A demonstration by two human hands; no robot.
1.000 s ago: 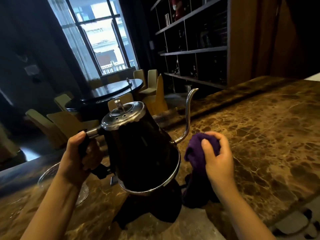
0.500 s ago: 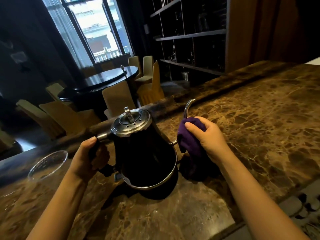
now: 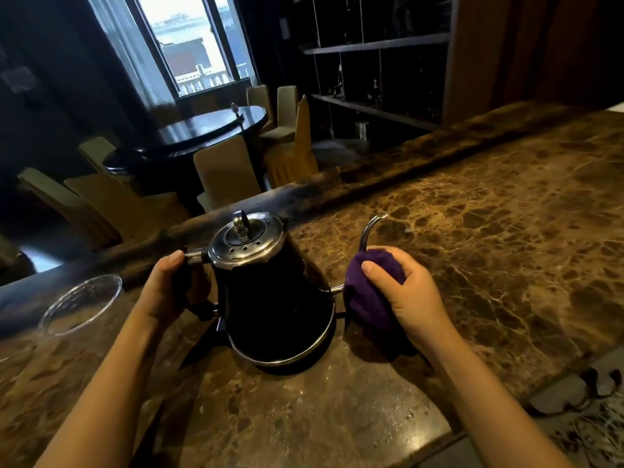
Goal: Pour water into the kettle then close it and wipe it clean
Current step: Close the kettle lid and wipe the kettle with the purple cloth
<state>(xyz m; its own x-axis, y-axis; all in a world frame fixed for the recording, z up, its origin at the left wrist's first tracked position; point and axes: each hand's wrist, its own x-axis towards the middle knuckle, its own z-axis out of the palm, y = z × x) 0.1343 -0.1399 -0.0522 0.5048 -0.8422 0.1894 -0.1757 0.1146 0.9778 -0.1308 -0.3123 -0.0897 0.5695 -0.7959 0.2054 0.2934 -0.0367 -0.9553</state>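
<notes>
Now my left hand (image 3: 169,288) grips the black steel-lidded gooseneck kettle (image 3: 270,292) by its handle; my right hand (image 3: 405,292) clenches a purple cloth (image 3: 364,295) around its spout.

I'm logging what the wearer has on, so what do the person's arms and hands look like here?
Both forearms are bare up to the frame edge, with no sleeves showing. The left hand and right hand wear no gloves, and no rings, watch or bracelets show. The nails on the fingers look short and unpainted.

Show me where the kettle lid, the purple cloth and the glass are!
kettle lid (image 3: 245,241), head view, on its shiny steel top beside the knob.
purple cloth (image 3: 363,300), head view, on the bunched fabric below the thumb.
glass (image 3: 81,305), head view, on its clear round rim.
</notes>
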